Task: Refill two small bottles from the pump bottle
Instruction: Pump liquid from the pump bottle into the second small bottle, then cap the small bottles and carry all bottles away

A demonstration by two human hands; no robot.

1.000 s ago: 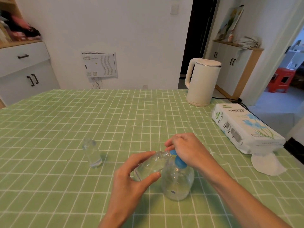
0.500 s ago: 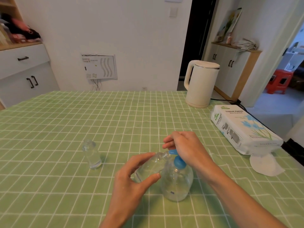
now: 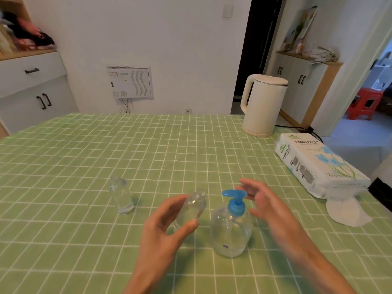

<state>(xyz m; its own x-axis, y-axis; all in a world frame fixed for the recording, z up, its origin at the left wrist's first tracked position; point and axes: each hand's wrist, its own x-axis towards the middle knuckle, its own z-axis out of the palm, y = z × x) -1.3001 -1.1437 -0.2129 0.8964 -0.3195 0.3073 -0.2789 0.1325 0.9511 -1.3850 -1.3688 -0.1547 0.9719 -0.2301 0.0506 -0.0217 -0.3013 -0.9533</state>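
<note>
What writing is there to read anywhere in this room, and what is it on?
"TISSUE PAPER": on top of the tissue pack, and again along its side. The finer print beneath is too small to read.
Wall panel: printed labels, too small to read.
Pump bottle: a small dark sticker near its base, unreadable.
Held small bottle and standing small bottle: no print visible.

left hand (image 3: 165, 225): grips tilted small bottle (image 3: 192, 209)
right hand (image 3: 265, 204): fingers spread, blurred, seemingly just off the pump bottle (image 3: 231, 232)
</note>
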